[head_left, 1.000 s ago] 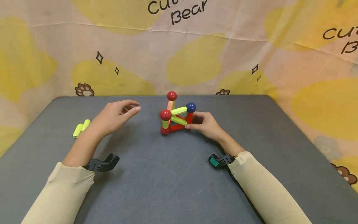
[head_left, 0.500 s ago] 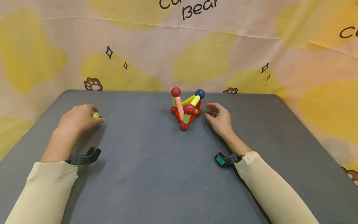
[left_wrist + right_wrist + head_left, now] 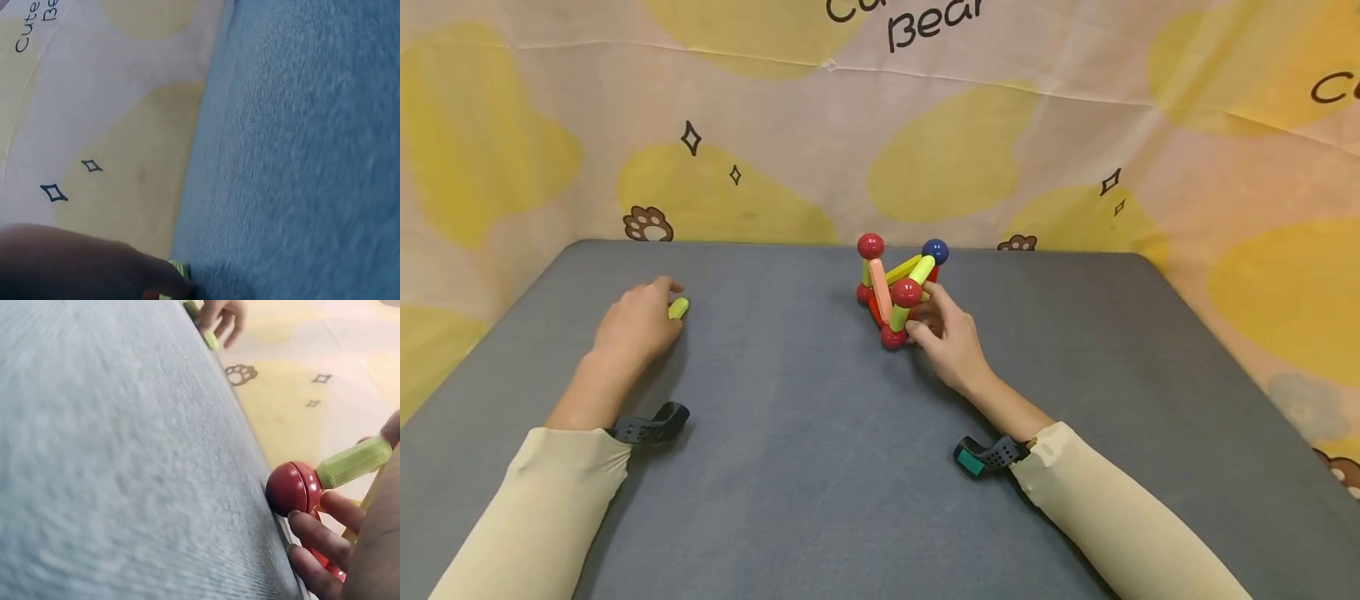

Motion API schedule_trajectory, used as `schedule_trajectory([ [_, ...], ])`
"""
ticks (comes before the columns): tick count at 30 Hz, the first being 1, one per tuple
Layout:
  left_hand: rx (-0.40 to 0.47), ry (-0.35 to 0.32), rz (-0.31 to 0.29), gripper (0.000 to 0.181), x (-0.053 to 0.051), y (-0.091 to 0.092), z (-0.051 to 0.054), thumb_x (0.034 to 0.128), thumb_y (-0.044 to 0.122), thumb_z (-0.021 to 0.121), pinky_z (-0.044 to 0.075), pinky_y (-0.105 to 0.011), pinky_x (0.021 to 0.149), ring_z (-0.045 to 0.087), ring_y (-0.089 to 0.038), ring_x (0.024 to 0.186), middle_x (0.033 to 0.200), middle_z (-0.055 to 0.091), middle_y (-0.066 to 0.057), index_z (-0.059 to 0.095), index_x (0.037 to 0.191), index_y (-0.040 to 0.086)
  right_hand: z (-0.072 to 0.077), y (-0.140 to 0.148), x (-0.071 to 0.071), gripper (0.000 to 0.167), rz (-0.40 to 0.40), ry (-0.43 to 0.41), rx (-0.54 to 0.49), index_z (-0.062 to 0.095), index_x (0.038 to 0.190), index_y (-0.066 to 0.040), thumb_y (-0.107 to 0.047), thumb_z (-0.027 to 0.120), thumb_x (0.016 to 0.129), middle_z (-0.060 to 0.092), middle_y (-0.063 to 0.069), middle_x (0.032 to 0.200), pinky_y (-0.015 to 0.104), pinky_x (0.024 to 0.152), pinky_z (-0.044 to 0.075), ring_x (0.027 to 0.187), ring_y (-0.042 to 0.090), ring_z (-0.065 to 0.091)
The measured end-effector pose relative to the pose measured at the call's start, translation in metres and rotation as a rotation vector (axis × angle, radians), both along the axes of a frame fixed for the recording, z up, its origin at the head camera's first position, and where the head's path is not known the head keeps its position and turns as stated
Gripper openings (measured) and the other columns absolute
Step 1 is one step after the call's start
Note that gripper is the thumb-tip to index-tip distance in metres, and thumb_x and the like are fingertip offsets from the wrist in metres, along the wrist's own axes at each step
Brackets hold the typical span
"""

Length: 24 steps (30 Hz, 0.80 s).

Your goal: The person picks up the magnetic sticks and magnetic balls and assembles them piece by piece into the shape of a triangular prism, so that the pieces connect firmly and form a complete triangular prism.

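In the head view a structure of magnetic sticks and balls (image 3: 880,287) stands on the table, with red balls, a blue ball (image 3: 936,252) and red, yellow, yellow-green and pink sticks. My right hand (image 3: 953,342) grips its near right corner, thumb by the lower red ball (image 3: 892,337). The right wrist view shows fingertips against a red ball (image 3: 292,489), below a yellow-green stick (image 3: 353,464). Farther left, my left hand (image 3: 636,323) pinches a yellow-green magnetic stick (image 3: 679,308) at the table. Another green piece (image 3: 190,307) appears beside that hand in the right wrist view.
The grey table (image 3: 790,467) extends around both hands. Behind its far edge hangs a patterned cloth backdrop (image 3: 760,108). Each wrist wears a dark band, one being the left band (image 3: 651,423).
My left hand moved leftward to the yellow-green sticks. The structure was turned; my right hand let go of it, drew back, then took hold again at the near corner. The view shifted slightly.
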<state>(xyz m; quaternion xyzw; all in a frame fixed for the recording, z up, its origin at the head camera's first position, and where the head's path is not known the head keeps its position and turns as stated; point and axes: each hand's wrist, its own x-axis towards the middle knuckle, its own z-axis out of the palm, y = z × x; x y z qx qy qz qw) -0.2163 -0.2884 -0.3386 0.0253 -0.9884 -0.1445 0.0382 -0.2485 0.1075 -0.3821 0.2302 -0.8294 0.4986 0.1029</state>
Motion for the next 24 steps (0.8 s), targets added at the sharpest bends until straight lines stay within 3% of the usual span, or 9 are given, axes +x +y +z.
schedule_trajectory([
  [4,0.002,-0.035,-0.057,0.044,-0.004,0.011,-0.001,0.0910,0.007,0.054,0.046,-0.066,0.087,0.058,-0.053,0.113,0.126,0.061,-0.035,0.056,0.134,-0.003,0.000,-0.006,0.002,0.058,-0.023,0.011,0.080,0.052,0.138,-0.016,-0.034,0.076,0.088,0.076,0.008,0.106,0.029,0.072,0.054,0.084,0.017,0.070],
  [8,0.043,-0.016,-0.157,0.034,-0.007,0.031,0.001,0.0959,0.010,0.059,0.046,-0.065,0.092,0.059,-0.049,0.116,0.124,0.064,-0.030,0.063,0.129,0.000,-0.001,-0.009,0.001,0.060,-0.054,0.011,0.096,0.053,0.132,-0.013,-0.029,0.083,0.083,0.077,0.007,0.099,0.029,0.071,0.054,0.082,0.018,0.070],
  [12,0.130,0.146,-0.282,0.031,-0.005,0.064,0.012,0.0987,0.010,0.063,0.049,-0.058,0.092,0.063,-0.039,0.112,0.123,0.067,-0.019,0.065,0.129,0.006,-0.001,-0.009,-0.002,0.052,0.007,-0.008,0.060,0.055,0.129,-0.012,-0.015,0.079,0.083,0.076,0.010,0.097,0.030,0.071,0.054,0.082,0.020,0.069],
  [18,0.211,0.500,-0.511,0.036,-0.001,0.125,0.034,0.0910,0.005,0.074,0.055,-0.043,0.085,0.065,-0.026,0.101,0.116,0.070,-0.010,0.069,0.127,0.008,-0.004,-0.007,-0.003,0.054,0.126,-0.043,-0.010,0.059,0.129,-0.014,-0.021,0.084,0.082,0.076,0.005,0.107,0.029,0.081,0.054,0.092,0.016,0.069],
  [21,0.229,0.576,-0.660,0.036,-0.003,0.148,0.044,0.0868,0.003,0.077,0.056,-0.040,0.083,0.066,-0.025,0.099,0.113,0.072,-0.010,0.073,0.122,0.007,-0.006,-0.006,-0.004,0.050,0.147,-0.031,-0.037,0.060,0.130,-0.010,-0.012,0.079,0.083,0.075,0.009,0.108,0.030,0.083,0.052,0.091,0.017,0.066],
  [24,0.198,0.582,-0.777,0.033,-0.008,0.165,0.049,0.0857,0.004,0.079,0.055,-0.038,0.083,0.068,-0.025,0.097,0.109,0.073,-0.009,0.075,0.118,0.008,-0.006,-0.007,-0.002,0.047,0.162,-0.047,-0.044,0.060,0.129,-0.005,-0.004,0.071,0.083,0.073,0.012,0.106,0.031,0.084,0.051,0.092,0.019,0.064],
])
